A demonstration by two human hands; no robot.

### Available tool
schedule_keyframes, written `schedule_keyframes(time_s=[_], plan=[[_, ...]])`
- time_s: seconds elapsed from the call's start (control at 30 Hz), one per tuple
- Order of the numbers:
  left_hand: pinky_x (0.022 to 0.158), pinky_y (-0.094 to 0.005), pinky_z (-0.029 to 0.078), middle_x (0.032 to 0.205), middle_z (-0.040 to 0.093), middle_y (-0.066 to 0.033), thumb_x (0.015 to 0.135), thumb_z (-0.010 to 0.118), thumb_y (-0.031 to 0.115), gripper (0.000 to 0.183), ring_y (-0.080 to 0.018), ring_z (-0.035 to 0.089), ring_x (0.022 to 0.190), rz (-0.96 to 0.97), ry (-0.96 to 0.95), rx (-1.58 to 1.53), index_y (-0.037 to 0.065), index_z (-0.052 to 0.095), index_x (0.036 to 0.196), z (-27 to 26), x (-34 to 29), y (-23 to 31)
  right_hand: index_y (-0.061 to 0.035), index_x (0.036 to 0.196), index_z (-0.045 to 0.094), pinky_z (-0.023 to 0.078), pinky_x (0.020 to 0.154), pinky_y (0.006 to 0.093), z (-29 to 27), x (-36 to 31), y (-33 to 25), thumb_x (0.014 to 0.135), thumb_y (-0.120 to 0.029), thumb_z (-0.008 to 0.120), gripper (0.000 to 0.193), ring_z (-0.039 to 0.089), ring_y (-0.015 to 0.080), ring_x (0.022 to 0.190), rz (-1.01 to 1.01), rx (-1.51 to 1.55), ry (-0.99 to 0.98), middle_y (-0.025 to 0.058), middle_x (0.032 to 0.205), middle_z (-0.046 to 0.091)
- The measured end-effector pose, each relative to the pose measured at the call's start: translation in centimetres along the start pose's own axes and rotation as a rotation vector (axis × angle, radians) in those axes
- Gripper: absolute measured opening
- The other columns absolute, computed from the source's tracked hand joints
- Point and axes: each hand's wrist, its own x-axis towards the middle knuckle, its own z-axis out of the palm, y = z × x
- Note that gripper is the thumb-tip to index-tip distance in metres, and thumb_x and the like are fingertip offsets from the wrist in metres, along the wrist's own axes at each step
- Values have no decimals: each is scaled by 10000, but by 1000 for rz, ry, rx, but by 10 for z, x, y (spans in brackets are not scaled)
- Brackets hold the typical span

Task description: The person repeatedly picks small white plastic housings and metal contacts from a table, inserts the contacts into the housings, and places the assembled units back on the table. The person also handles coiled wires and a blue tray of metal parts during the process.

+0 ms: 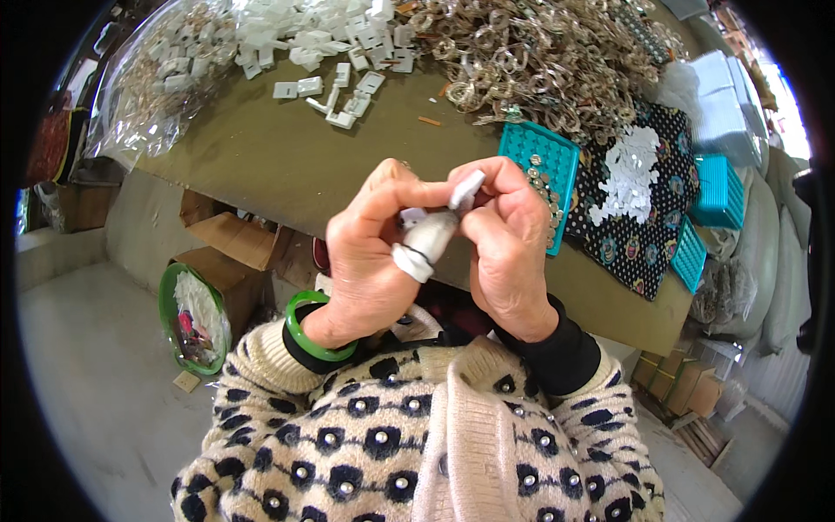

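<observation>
Above the near edge of the table, my two hands meet at the fingertips around a small white plastic piece (468, 188). My left hand (370, 257) is closed, its index finger and thumb against the piece. A white wrapping (424, 246) with a black band covers the left thumb. Something pale and lilac shows partly inside the curled left fingers; I cannot make out what it is. My right hand (509, 252) pinches the white piece between thumb and bent index finger. Fingers hide most of the piece.
White plastic casings (348, 87) lie heaped at the far side, beside coiled clear cables (539, 61). To the right, a teal tray (570, 165) holds small round metal parts. White flat pieces (628, 174) rest on a patterned black cloth (609, 239). A green-rimmed bin (165, 304) stands lower left.
</observation>
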Motion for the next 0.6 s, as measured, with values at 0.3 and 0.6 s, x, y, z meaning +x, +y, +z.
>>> schedule_keyframes(time_s=[0.3,0.6], plan=[[742,-402,623,1019,678,-132,909,643,70,262,-205,699,805,-538,-54,-584,-22,610,1153,-12,-1,3,17,921,640,491,634,355,-74,38,-6,872,-6,657,57,591,294,691,-808,-1295,247,133,885,602],[498,-224,398,918,639,-78,893,667,105,184,-83,498,630,-651,-29,-595,51,601,1056,-11,6,-4,9,887,621,483,627,332,-96,48,0,846,13,659,56,596,223,673,-561,-1322,84,99,804,601]])
